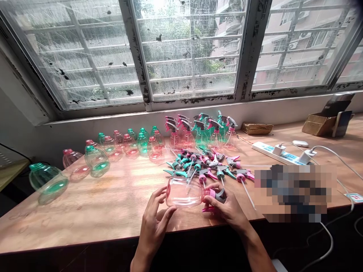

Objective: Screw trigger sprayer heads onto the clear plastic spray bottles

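A clear pink spray bottle [184, 194] lies sideways in the air above the table's front edge, its neck toward the right. My right hand [227, 206] grips the pink-and-grey spray head [212, 193] at the bottle's neck, with thumb and fingers closed about the collar. My left hand [155, 215] is curled at the bottle's base, fingertips behind it and thumb at its lower edge. Just beyond the bottle is a pile of loose trigger spray heads [195, 164] in pink, green and grey, some with thin tubes.
Several uncapped pink and green bottles [96, 161] stand to the left on the wooden table [113, 211]. Bottles fitted with spray heads [201, 136] stand by the window wall. A power strip [280, 153] with cables, a brown packet [257, 128] and a cardboard box [317, 122] are on the right.
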The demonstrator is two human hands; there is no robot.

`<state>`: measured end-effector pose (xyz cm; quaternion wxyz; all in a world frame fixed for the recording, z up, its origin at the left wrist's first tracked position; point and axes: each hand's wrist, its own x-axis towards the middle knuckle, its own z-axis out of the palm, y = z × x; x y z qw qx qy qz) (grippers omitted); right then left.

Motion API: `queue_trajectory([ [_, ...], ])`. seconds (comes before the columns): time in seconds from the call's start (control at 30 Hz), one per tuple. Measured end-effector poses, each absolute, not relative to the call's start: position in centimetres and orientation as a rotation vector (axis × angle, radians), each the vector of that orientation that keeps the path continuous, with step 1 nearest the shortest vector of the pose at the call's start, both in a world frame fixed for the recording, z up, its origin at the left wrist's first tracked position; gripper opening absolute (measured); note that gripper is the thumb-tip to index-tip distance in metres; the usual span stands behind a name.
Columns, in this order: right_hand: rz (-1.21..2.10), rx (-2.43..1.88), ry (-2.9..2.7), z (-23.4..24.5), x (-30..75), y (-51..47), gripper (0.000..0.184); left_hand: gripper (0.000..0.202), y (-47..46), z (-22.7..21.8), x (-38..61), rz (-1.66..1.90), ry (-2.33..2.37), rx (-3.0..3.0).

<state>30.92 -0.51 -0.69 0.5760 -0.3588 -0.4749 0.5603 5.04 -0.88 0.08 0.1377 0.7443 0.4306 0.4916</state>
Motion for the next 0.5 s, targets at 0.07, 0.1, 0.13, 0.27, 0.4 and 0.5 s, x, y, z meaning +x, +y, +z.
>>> queue_trajectory([
  [0.07, 1.307, -0.851, -1.099, -0.6, 30.9, -0.5, 0.043, 0.027, -0.7, -0.3, 4.9, 1.442, 1.249, 2.159],
  [0.1, 1.305, -0.859, -1.088, -0.5, 30.8, -0.6, 0.044, 0.029, -0.7, -0.5, 4.9, 1.459, 1.240, 2.178],
  [0.13, 1.308, -0.861, -1.075, -0.4, 30.8, -0.6, 0.045, 0.031, -0.6, -0.5, 5.0, 1.475, 1.228, 2.202],
  [0.27, 1.334, -0.841, -1.031, 0.2, 30.7, -0.8, 0.047, 0.039, -0.6, -0.1, 5.3, 1.460, 1.225, 2.290],
  [0.4, 1.332, -0.835, -1.048, 0.1, 30.8, -0.9, 0.045, 0.042, -0.8, 0.5, 5.5, 1.412, 1.253, 2.324],
  [0.5, 1.345, -0.863, -1.076, -0.2, 30.8, -0.8, 0.045, 0.050, -0.8, 0.5, 5.3, 1.366, 1.255, 2.279],
])
